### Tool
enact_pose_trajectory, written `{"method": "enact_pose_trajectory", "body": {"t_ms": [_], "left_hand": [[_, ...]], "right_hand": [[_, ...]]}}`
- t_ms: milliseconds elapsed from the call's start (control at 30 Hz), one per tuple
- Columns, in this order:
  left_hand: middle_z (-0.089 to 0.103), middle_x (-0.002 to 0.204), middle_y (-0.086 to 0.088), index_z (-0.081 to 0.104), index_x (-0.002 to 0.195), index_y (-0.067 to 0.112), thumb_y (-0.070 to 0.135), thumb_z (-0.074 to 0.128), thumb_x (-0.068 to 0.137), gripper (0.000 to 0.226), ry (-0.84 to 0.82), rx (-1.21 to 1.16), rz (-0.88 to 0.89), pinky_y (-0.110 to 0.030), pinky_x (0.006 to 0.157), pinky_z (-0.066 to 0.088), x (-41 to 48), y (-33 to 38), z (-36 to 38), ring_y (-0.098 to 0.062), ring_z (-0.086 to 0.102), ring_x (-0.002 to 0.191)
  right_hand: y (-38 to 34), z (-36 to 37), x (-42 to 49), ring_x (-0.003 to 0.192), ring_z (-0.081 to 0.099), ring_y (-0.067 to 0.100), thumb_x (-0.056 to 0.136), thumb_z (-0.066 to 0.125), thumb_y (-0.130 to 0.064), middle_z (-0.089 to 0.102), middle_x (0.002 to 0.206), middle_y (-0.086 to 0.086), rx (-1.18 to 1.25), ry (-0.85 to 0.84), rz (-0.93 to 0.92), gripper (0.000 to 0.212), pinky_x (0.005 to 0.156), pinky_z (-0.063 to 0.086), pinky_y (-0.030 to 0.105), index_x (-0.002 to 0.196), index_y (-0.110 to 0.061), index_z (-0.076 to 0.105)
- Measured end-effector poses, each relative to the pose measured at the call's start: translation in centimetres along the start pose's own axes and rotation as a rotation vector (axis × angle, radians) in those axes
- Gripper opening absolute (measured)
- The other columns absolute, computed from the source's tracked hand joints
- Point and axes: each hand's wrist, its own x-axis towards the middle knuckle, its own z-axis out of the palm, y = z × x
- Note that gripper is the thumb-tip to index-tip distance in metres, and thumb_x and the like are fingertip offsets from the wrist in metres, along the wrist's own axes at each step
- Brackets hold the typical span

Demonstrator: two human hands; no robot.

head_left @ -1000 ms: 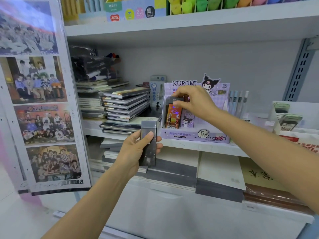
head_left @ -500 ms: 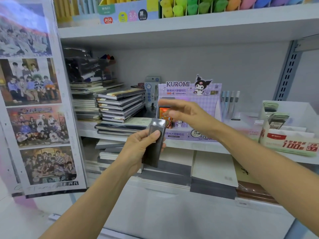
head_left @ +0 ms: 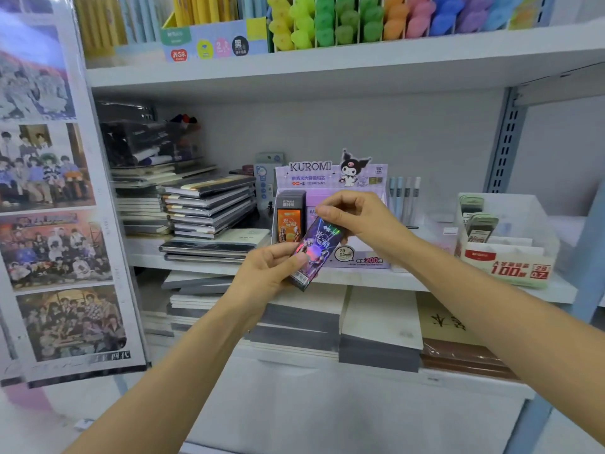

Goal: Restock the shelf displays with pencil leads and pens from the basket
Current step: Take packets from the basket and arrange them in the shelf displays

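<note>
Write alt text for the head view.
Two hands hold a holographic lead pack before the purple Kuromi display on a shelf: the left hand grips its lower end, the right hand pinches its top. Notebooks lie stacked to the left.

The right hand (head_left: 360, 221) hid much of the Kuromi display (head_left: 330, 178); far up top, the highlighters (head_left: 327, 24) ran off the edge.

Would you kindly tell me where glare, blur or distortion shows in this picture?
Head view: rainbow glare flashes off the lead pack gripped by the left hand and pinched by the right hand; sheen washes the posters; the wide lens bows the upper shelf; corners look soft.
</note>
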Motion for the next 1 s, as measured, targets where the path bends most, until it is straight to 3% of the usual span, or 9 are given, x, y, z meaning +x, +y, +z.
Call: {"method": "enact_pose_trajectory", "body": {"t_ms": [67,167,300,367,433,500,700,867,1000], "left_hand": [[0.076,0.089,-0.009,0.070,0.107,0.008,0.012,0.065,0.088,0.020,0.035,0.001,0.040,-0.024,0.067,0.056,0.2,0.0,0.8,-0.016,0.069,0.076],[0.076,0.091,-0.004,0.069,0.103,0.014,0.011,0.062,0.092,0.013,0.077,0.157,0.137,-0.027,0.075,0.056,0.5,-0.2,1.7,-0.014,0.069,0.081],[0.062,0.123,0.005,0.057,0.125,0.016,0.017,0.059,0.095,0.030,0.170,0.859,0.413,-0.024,0.096,0.041,1.2,-1.4,1.5,-0.009,0.054,0.114],[0.048,0.143,-0.001,0.050,0.136,0.015,0.020,0.059,0.094,0.043,0.103,1.148,0.508,-0.029,0.109,0.030,1.9,-2.1,1.5,-0.017,0.041,0.133],[0.031,0.155,-0.001,0.036,0.147,0.017,0.030,0.055,0.096,0.057,0.023,1.373,0.460,-0.033,0.118,0.013,2.6,-2.9,1.8,-0.019,0.023,0.145],[0.027,0.157,0.001,0.023,0.152,0.020,0.038,0.050,0.097,0.064,-0.007,1.531,0.412,-0.037,0.121,0.004,3.2,-3.8,1.8,-0.016,0.020,0.145],[0.045,0.144,-0.003,0.033,0.149,0.016,0.032,0.057,0.092,0.065,-0.011,1.645,0.531,-0.038,0.113,0.026,3.3,-4.1,1.0,-0.024,0.042,0.130],[0.044,0.145,-0.001,0.034,0.149,0.018,0.032,0.056,0.091,0.064,-0.014,1.656,0.557,-0.035,0.110,0.028,3.2,-4.3,0.6,-0.022,0.042,0.130],[0.050,0.140,-0.002,0.040,0.146,0.017,0.029,0.061,0.087,0.064,-0.002,1.642,0.571,-0.038,0.108,0.033,3.0,-4.3,0.6,-0.023,0.047,0.126]], "right_hand": [[-0.1,-0.7,-0.5,0.078,0.067,0.014,0.089,0.067,-0.018,0.072,0.090,0.011,-0.048,-0.087,0.014,0.013,0.061,0.056,0.024,0.099,-0.009,0.070],[-0.7,-2.4,-0.6,0.073,0.068,0.010,0.090,0.066,-0.014,0.071,0.094,0.017,-0.155,-0.079,-0.019,0.015,0.062,0.056,0.021,0.101,-0.004,0.069],[-2.1,-6.0,0.6,0.065,0.060,0.016,0.092,0.062,-0.008,0.066,0.088,0.020,-0.310,0.141,-0.079,0.018,0.060,0.055,0.022,0.104,0.006,0.064],[-2.5,-7.7,1.5,0.065,0.060,0.021,0.092,0.063,-0.009,0.064,0.085,0.023,-0.441,0.214,-0.108,0.020,0.060,0.054,0.025,0.101,0.009,0.063],[-2.5,-8.6,2.5,0.072,0.063,0.036,0.091,0.066,-0.013,0.066,0.086,0.027,-0.589,0.246,-0.121,0.019,0.067,0.055,0.040,0.097,0.005,0.064],[-2.1,-8.7,3.3,0.079,0.062,0.040,0.089,0.068,-0.016,0.066,0.085,0.024,-0.703,0.245,-0.141,0.019,0.073,0.052,0.048,0.094,0.002,0.065],[0.4,-6.9,5.9,0.068,0.051,0.024,0.086,0.071,-0.018,0.060,0.071,0.008,-0.849,0.123,-0.140,0.014,0.061,0.036,0.031,0.088,-0.004,0.068],[1.5,-6.4,7.5,0.066,0.053,0.023,0.086,0.072,-0.017,0.059,0.070,0.016,-0.874,-0.013,-0.060,0.019,0.070,0.050,0.042,0.082,0.000,0.065],[1.3,-7.2,8.1,0.058,0.050,0.016,0.087,0.071,-0.016,0.057,0.064,0.005,-0.811,-0.116,0.044,0.019,0.057,0.047,0.026,0.082,0.002,0.066]]}}
